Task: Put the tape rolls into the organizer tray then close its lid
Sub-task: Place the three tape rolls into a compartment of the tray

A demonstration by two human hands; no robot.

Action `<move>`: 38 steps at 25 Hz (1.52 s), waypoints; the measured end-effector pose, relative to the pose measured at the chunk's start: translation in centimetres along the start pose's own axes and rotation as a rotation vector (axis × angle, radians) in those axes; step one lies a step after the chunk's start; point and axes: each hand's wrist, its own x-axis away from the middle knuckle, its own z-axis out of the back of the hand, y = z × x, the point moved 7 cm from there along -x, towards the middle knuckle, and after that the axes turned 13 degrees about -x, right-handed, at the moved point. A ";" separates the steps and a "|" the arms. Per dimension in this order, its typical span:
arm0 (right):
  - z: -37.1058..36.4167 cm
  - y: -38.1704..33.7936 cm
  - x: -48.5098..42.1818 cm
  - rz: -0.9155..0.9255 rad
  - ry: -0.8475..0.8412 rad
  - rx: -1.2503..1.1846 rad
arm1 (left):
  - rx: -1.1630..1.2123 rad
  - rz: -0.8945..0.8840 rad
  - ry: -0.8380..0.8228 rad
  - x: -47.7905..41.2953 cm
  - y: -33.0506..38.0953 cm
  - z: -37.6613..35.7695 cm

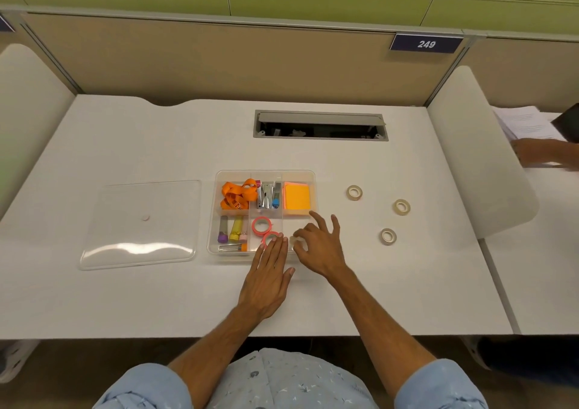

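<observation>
Both hands reach over the near edge of the clear organizer tray (216, 220), forearms bare and angled inward from rolled blue sleeves. Furthest left on the white tabletop (156, 299), the tray's transparent lid (141, 224) lies flat, just beside the tray and apart from it. Inside the tray, the far row holds an orange lanyard (236, 194), a stapler (267, 195) and orange sticky notes (296, 196); the near-left compartment holds markers (233, 232). The near-middle compartment holds two pink tape rolls: one (261, 225) lies flat toward the back, the other (272, 239) sits nearer the front wall.

The left hand (269, 280) lies palm down, fingers straight and together, holding nothing; its fingertips (279, 239) rest at the front pink roll, thumb (289, 271) spread to the side on the tabletop. The right hand (319, 245) hovers over the near-right compartment, wrist bent, thumb and curled fingers pinched on a pale tape roll (296, 240) that is mostly hidden by them, while the index (318, 219) and another finger stretch forward.

To the right, well apart from the tray, three beige tape rolls lie flat on the tabletop: one far (354, 193), one further right (402, 207), one nearer (388, 236).
</observation>
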 end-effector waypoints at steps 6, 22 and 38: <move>3.9 0.6 1.4 0.031 0.275 -0.112 | -0.004 -0.013 -0.007 0.1 0.0 -0.3; 6.3 17.6 6.4 -0.694 0.388 -0.109 | -0.003 -0.032 0.016 0.0 0.3 -0.1; 7.8 7.1 2.1 -0.115 0.401 -0.229 | 0.016 -0.017 -0.011 0.0 0.3 -0.4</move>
